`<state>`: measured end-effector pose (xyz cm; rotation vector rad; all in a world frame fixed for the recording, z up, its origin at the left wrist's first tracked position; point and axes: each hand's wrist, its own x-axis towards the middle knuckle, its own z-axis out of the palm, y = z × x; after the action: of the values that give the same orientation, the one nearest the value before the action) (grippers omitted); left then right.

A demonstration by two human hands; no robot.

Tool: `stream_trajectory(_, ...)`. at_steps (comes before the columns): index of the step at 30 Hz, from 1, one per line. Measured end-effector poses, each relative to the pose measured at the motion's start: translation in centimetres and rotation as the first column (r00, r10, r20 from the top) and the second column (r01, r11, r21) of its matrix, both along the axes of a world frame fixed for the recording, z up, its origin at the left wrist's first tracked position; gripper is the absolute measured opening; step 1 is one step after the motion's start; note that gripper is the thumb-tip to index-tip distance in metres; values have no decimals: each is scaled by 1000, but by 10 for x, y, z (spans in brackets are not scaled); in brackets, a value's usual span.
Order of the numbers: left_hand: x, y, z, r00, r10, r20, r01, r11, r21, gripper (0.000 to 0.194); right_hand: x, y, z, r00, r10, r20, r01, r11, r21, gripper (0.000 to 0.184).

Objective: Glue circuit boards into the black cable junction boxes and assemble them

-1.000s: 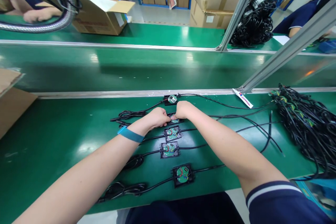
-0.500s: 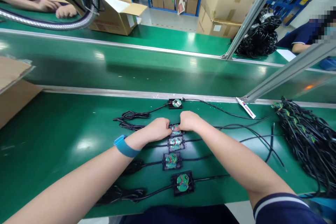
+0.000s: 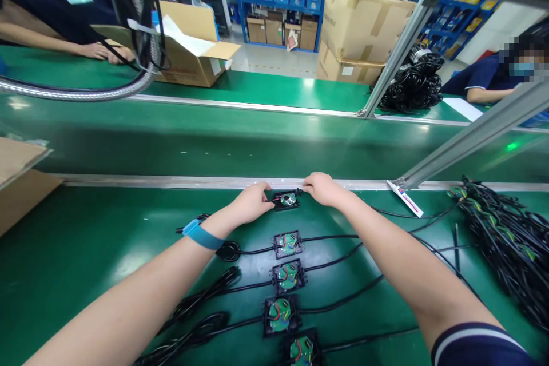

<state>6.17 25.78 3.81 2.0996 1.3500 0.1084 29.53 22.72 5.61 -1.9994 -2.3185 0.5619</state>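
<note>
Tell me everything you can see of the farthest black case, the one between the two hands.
The black case is small, shallow and open-topped, plastic by its look. A green circuit board with pale and dark parts shows inside, and a bit of red wire at the left. It lies open side up on the green table, close to the pale rail. The left hand has its fingertips at the left end; the right hand is by the right end. Whether either grips it is unclear.

Farthest housing (image 3: 288,200) on bench (image 3: 107,226), between left hand (image 3: 253,204) and right hand (image 3: 322,189). Four more housings (image 3: 289,276) in column before it. Cable bundle (image 3: 506,251) right; tube (image 3: 405,199) by post (image 3: 463,143), maybe touching; carton (image 3: 26,200) left.
</note>
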Motion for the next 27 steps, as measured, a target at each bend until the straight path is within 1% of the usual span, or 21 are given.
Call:
stream_trajectory(2, -2, -1, 0, 999, 10, 39, -10, 1000, 12, 27, 1, 1, 2, 999, 40, -35, -41, 999, -23, 21)
stream_trajectory(4, -4, -5, 3, 994, 27, 109, -26, 1000, -15, 15, 3, 0, 8, 994, 66, -87, -71, 996, -58, 21)
stream_trajectory(7, -6, -9, 9, 966, 82, 244, -60, 994, -97, 14, 4, -5, 19, 969, 43, -243, -91, 978, -189, 24)
stream_trajectory(8, -6, -9, 10, 956, 99, 275, -65, 990, -128, 15, 3, -7, 22, 958, 24, -284, -90, 971, -223, 23)
stream_trajectory(9, -5, -9, 11, 950, 112, 292, -68, 985, -158, 16, 2, -9, 25, 952, 12, -305, -85, 970, -230, 21)
stream_trajectory(11, -3, -7, 12, 947, 129, 293, -71, 977, -200, 17, -3, -15, 28, 958, 18, -287, -66, 986, -155, 16)
stream_trajectory(13, -1, -4, 12, 949, 135, 286, -81, 978, -194, 18, -9, -21, 28, 969, 43, -242, -53, 998, -34, 14)
stream_trajectory(15, 1, 0, 13, 950, 137, 282, -89, 980, -176, 18, -14, -28, 24, 977, 57, -208, -45, 997, 62, 13)
stream_trajectory(17, 3, 3, 14, 951, 145, 274, -93, 977, -193, 17, -18, -35, 20, 979, 63, -196, -42, 993, 114, 12)
stream_trajectory(19, 5, 5, 14, 959, 159, 236, -116, 975, -189, 20, -20, -40, 16, 977, 67, -203, -41, 990, 133, 12)
stream_trajectory(21, 9, 4, 13, 973, 144, 182, -125, 986, -112, 26, -22, -43, 13, 975, 68, -211, -40, 990, 133, 12)
stream_trajectory(24, 14, 1, 8, 988, 104, 110, -106, 994, 15, 31, -25, -45, 11, 974, 65, -217, -38, 991, 129, 12)
stream_trajectory(27, 19, -1, 4, 991, 119, 57, -122, 991, 47, 32, -27, -45, 11, 973, 59, -225, -35, 993, 109, 12)
